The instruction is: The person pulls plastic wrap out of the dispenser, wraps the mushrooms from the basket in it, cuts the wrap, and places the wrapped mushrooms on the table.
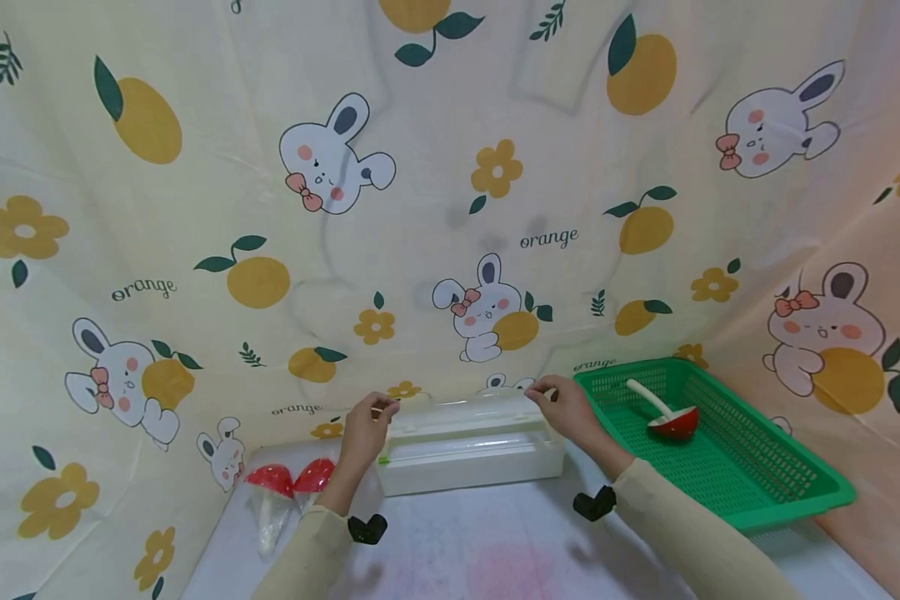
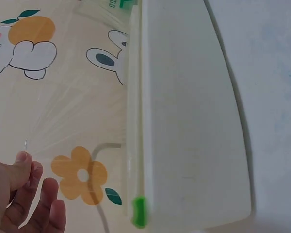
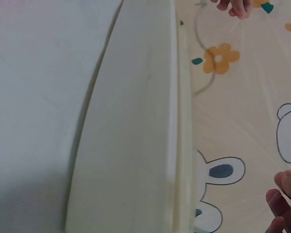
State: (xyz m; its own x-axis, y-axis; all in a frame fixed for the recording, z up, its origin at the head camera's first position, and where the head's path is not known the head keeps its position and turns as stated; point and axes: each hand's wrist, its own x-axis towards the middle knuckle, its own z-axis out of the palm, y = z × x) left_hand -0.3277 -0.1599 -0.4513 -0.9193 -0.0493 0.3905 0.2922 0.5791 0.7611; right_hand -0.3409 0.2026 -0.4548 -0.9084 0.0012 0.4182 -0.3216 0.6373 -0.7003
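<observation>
A long white cling film dispenser (image 1: pixel 472 473) lies across the table, with a green piece (image 2: pixel 139 212) at its left end. Clear cling film (image 2: pixel 63 121) stretches up from it between my two hands. My left hand (image 1: pixel 366 432) pinches the film near its left corner, thumb against forefinger. On the other side my right hand (image 1: pixel 567 410) pinches the opposite corner. Both hands are raised above and behind the box. In the right wrist view, the right thumb and fingers (image 3: pixel 280 196) show at the lower right edge.
Right of the dispenser stands a green plastic basket (image 1: pixel 787 510) holding a red and white ladle (image 1: pixel 673 423). Two similar red-topped, white-stemmed things, the nearer one (image 1: pixel 270 483) wrapped in clear film, lie at the left. A printed cloth (image 1: pixel 420 250) hangs behind the table.
</observation>
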